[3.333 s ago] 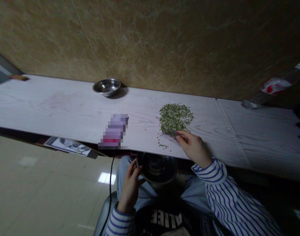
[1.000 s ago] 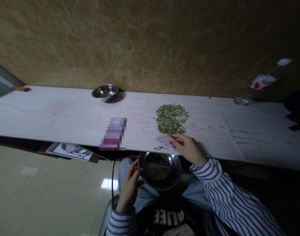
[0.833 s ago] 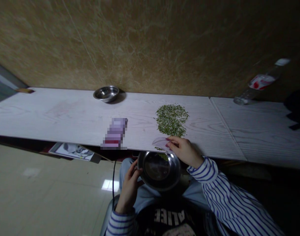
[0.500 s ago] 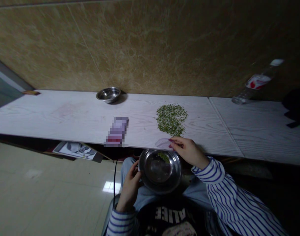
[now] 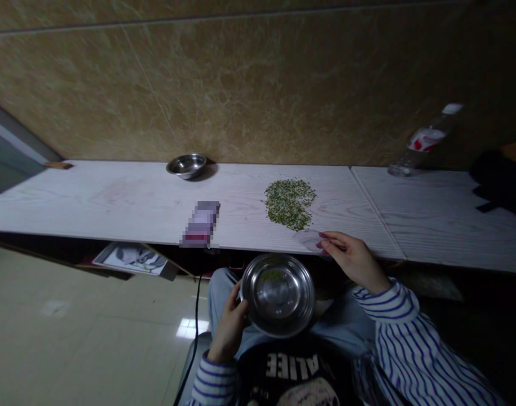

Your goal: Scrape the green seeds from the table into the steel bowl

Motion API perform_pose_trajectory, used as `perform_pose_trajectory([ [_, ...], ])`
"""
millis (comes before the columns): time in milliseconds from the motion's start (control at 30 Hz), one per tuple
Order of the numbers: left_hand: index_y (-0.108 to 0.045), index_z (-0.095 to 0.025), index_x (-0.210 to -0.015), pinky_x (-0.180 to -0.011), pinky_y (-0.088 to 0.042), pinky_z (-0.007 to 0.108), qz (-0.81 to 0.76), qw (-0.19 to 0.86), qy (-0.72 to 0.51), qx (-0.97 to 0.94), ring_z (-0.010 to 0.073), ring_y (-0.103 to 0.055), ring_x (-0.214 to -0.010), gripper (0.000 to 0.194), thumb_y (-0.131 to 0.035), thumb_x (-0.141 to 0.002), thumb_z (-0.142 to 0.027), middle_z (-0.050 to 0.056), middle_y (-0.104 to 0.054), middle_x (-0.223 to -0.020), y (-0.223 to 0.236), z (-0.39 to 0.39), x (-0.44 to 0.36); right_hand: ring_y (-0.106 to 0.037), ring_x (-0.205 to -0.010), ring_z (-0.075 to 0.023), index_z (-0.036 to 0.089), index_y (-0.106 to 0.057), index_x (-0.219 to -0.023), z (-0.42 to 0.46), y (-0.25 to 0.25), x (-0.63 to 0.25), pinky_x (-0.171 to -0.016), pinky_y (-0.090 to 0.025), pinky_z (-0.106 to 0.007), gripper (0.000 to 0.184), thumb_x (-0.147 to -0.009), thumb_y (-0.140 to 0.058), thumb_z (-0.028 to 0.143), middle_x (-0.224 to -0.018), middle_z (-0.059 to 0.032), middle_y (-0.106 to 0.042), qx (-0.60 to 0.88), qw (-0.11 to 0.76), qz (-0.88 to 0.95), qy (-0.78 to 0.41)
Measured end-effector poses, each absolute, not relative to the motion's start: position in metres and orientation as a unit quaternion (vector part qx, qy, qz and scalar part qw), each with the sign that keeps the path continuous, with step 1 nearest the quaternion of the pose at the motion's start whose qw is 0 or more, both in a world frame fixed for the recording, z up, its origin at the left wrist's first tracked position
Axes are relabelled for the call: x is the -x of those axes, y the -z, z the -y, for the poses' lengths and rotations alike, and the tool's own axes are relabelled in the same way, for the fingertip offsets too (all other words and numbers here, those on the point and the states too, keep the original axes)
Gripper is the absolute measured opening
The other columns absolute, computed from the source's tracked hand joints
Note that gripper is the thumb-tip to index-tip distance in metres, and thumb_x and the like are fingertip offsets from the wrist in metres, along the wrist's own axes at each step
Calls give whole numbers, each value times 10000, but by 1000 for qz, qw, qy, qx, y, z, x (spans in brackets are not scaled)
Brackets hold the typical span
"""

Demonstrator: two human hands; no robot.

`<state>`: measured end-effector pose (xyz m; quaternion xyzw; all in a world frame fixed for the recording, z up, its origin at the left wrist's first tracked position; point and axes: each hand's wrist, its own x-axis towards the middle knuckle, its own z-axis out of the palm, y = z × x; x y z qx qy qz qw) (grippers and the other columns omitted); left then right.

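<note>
The left hand (image 5: 229, 329) grips a steel bowl (image 5: 278, 313) at the bench's (image 5: 135, 208) near edge; the right hand (image 5: 357, 260) pinches a clear plastic piece (image 5: 306, 239) beside scattered green grains (image 5: 286, 210).

You have a long, pale, wood-grained table (image 5: 241, 225), and on it lies a loose scatter of small green bits (image 5: 285, 204), its outline notched on the right side. Left of the scatter and reaching nearer to you than it does, you see a flat purplish rectangle (image 5: 201, 223), its surface blurred into blocks. Left of the scatter and farther back sits a small metal bowl (image 5: 186, 167); farthest left of it lies a brownish block (image 5: 58, 165). Right of the scatter, your tabletop shows a seam (image 5: 378, 214); beyond that stands a clear white-capped bottle (image 5: 424, 140), and farthest right, a dark object (image 5: 501, 180), too dim to name.
</note>
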<state>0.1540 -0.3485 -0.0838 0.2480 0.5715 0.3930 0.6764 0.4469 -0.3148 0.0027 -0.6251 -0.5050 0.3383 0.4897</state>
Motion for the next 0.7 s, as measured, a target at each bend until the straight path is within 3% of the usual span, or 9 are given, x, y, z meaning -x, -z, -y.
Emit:
perform_pose_trajectory([
  [267, -465, -222, -1464, -602, -483, 275, -575, 690, -371, -236, 187, -622, -737, 777, -710, -737, -345, 35, -690, -867, 79, 355, -159, -745, -725, -237, 161, -717, -983, 329, -4, -460, -730, -626, -374, 425, -722, -749, 496, -865, -113, -778, 645, 509, 474, -317],
  [700, -446, -230, -1486, -568, -494, 272, -594, 691, -341, -233, 210, -650, -817, 743, -669, -788, -354, 98, -703, -1111, 73, 351, -165, -745, -714, -240, 177, -716, -963, 336, -5, -472, -738, -620, -380, 452, -704, -763, 544, -828, -105, -783, 660, 522, 443, -310],
])
